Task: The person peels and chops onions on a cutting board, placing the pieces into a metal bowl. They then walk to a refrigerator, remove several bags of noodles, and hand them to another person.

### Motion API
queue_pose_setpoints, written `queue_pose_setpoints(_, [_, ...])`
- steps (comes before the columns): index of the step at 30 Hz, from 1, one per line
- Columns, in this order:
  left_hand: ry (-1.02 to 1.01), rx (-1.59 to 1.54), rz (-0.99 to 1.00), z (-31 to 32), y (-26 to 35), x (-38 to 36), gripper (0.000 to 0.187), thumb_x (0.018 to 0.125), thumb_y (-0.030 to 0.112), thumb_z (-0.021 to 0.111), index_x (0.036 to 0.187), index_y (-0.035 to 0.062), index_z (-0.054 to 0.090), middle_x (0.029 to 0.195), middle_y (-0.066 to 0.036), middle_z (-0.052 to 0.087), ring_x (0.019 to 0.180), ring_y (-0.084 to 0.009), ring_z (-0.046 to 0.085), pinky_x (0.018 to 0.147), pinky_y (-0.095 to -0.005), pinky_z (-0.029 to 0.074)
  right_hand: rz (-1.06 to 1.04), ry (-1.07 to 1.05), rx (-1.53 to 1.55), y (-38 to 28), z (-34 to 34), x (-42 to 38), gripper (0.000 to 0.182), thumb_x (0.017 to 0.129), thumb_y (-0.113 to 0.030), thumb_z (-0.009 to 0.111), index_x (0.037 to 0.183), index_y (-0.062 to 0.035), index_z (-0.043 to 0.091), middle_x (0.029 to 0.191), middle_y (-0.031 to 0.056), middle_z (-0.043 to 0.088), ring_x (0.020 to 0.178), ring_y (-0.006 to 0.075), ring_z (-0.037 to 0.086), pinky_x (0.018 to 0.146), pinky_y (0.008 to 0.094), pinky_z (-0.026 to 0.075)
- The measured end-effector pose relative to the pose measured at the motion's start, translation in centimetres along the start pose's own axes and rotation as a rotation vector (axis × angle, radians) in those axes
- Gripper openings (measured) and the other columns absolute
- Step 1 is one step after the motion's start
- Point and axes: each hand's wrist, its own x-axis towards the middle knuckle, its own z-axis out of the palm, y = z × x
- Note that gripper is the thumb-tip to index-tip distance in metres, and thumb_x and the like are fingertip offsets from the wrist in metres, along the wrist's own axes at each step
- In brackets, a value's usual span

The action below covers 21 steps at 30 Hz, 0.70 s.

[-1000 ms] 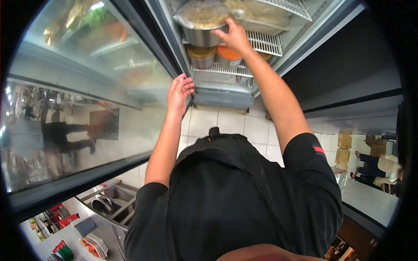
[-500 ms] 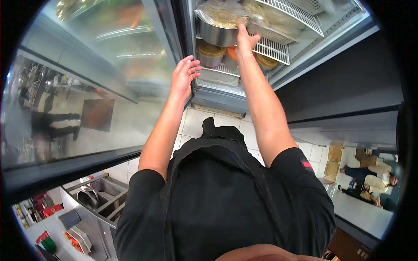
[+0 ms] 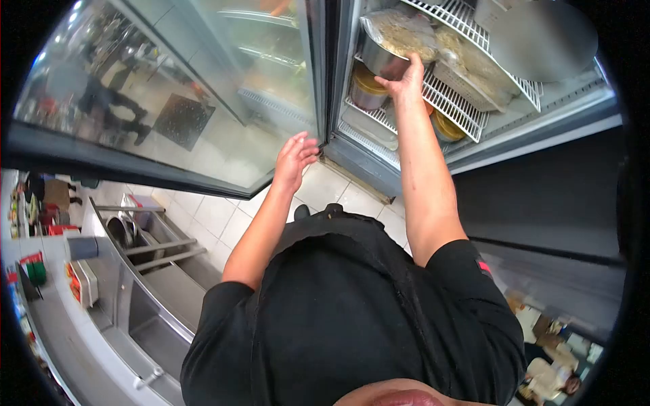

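My right hand (image 3: 408,82) grips the rim of a round metal pot (image 3: 383,59) on a wire shelf (image 3: 455,108) inside the fridge. Its thumb lies over the rim, and the other fingers are partly hidden. A plastic bag of pale, shredded-looking food (image 3: 401,32) fills the top of the pot, which looks slightly tilted. My left hand (image 3: 295,161) hangs in the air beside the glass door with its fingers apart, holding nothing.
A basket with bags (image 3: 467,78) sits right of the pot. Lidded tubs, one with a yellow lid (image 3: 367,81), stand below. The glass door (image 3: 169,101) is open at left. Metal sinks (image 3: 159,338) are at lower left; a person (image 3: 552,375) is at lower right.
The view has turned, so the fridge sits further right. My right hand has moved onto the pot's near side, and the pot looks more tilted. My left hand is lower, away from the shelves.
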Motion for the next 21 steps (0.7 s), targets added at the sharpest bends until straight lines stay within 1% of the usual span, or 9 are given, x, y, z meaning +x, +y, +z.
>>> queue_pose_setpoints(3, [0.099, -0.052, 0.019, -2.1, -1.6, -3.9, 0.039, 0.103, 0.026, 0.050, 0.136, 0.0043, 0.048, 0.117, -0.013, 0.063, 0.099, -0.0215, 0.064, 0.083, -0.0360, 0.052, 0.024, -0.173, -0.005, 0.0, -1.9, 0.0, 0.061, 0.082, -0.033, 0.061, 0.135, -0.0064, 0.047, 0.143, 0.0190, 0.046, 0.135, 0.0459, 0.034, 0.113, 0.0713, 0.011])
queue_pose_setpoints(4, [0.140, -0.073, 0.027, -3.1, -2.4, -5.5, 0.039, 0.103, 0.026, 0.050, 0.136, 0.0043, 0.048, 0.117, -0.013, 0.064, 0.099, -0.0214, 0.064, 0.084, -0.0362, 0.052, 0.060, -0.124, 0.009, 0.0, -2.4, -0.4, 0.027, 0.081, -0.029, 0.064, 0.101, -0.0113, 0.063, 0.080, 0.0114, 0.059, 0.090, 0.0373, 0.055, 0.108, 0.0737, 0.023])
queue_pose_setpoints(5, [0.189, -0.093, 0.034, -4.0, -3.2, -6.9, 0.039, 0.103, 0.026, 0.050, 0.136, 0.0043, 0.048, 0.117, -0.013, 0.064, 0.100, -0.0213, 0.064, 0.084, -0.0364, 0.052, 0.033, -0.081, -0.008, 0.1, -3.4, -1.1, 0.022, 0.080, -0.026, 0.064, 0.098, -0.0133, 0.063, 0.073, 0.0104, 0.058, 0.084, 0.0348, 0.056, 0.104, 0.0748, 0.028])
queue_pose_setpoints(7, [0.261, -0.114, 0.039, -6.0, -5.1, -9.5, 0.040, 0.102, 0.028, 0.051, 0.135, 0.0052, 0.048, 0.116, -0.012, 0.064, 0.100, -0.0211, 0.063, 0.084, -0.0365, 0.052, -0.009, -0.119, -0.023, -0.1, -5.2, -3.3, 0.030, 0.077, -0.020, 0.069, 0.106, -0.0151, 0.062, 0.091, 0.0100, 0.061, 0.089, 0.0307, 0.058, 0.100, 0.0765, 0.031])
queue_pose_setpoints(9, [0.388, -0.141, 0.026, -7.4, -6.3, -11.9, 0.042, 0.101, 0.028, 0.053, 0.136, 0.0057, 0.048, 0.111, -0.011, 0.066, 0.099, -0.0204, 0.063, 0.085, -0.0364, 0.052, 0.180, -0.292, -0.028, -1.0, -7.7, -4.6, 0.056, 0.081, -0.019, 0.070, 0.132, -0.0037, 0.052, 0.121, 0.0188, 0.060, 0.116, 0.0350, 0.055, 0.108, 0.0705, 0.032])
queue_pose_setpoints(11, [0.471, -0.151, 0.039, -9.3, -8.3, -14.4, 0.038, 0.098, 0.025, 0.059, 0.131, 0.0063, 0.053, 0.105, -0.008, 0.066, 0.092, -0.0179, 0.064, 0.079, -0.0329, 0.054, 0.245, -0.380, -0.161, -1.0, -8.2, -7.8, 0.063, 0.086, -0.019, 0.067, 0.141, 0.0020, 0.044, 0.137, 0.0238, 0.051, 0.131, 0.0398, 0.047, 0.110, 0.0675, 0.035])
queue_pose_setpoints(14, [0.566, -0.190, 0.056, -10.6, -10.2, -17.9, 0.037, 0.099, 0.028, 0.058, 0.130, 0.0076, 0.055, 0.109, -0.006, 0.065, 0.092, -0.0160, 0.062, 0.077, -0.0326, 0.053, 0.372, -0.275, -0.222, 0.3, -11.1, -9.6, 0.057, 0.085, -0.015, 0.067, 0.137, 0.0010, 0.048, 0.126, 0.0229, 0.050, 0.112, 0.0433, 0.050, 0.109, 0.0706, 0.033])
queue_pose_setpoints(17, [0.653, -0.227, 0.080, -10.5, -11.8, -20.3, 0.037, 0.100, 0.028, 0.057, 0.131, 0.0080, 0.054, 0.110, -0.006, 0.064, 0.093, -0.0155, 0.061, 0.077, -0.0331, 0.052, 0.462, -0.301, -0.311, 1.0, -12.3, -14.2, 0.066, 0.085, -0.015, 0.065, 0.145, -0.0028, 0.040, 0.140, 0.0223, 0.045, 0.123, 0.0460, 0.043, 0.111, 0.0712, 0.029])
queue_pose_setpoints(21, [0.725, -0.252, 0.095, -13.1, -15.1, -25.2, 0.037, 0.099, 0.028, 0.056, 0.131, 0.0074, 0.054, 0.110, -0.005, 0.064, 0.093, -0.0152, 0.060, 0.077, -0.0325, 0.051, 0.726, -0.442, -0.458, 6.1, -13.9, -19.5, 0.069, 0.083, -0.018, 0.067, 0.143, 0.0013, 0.040, 0.139, 0.0269, 0.047, 0.127, 0.0459, 0.044, 0.112, 0.0654, 0.031])
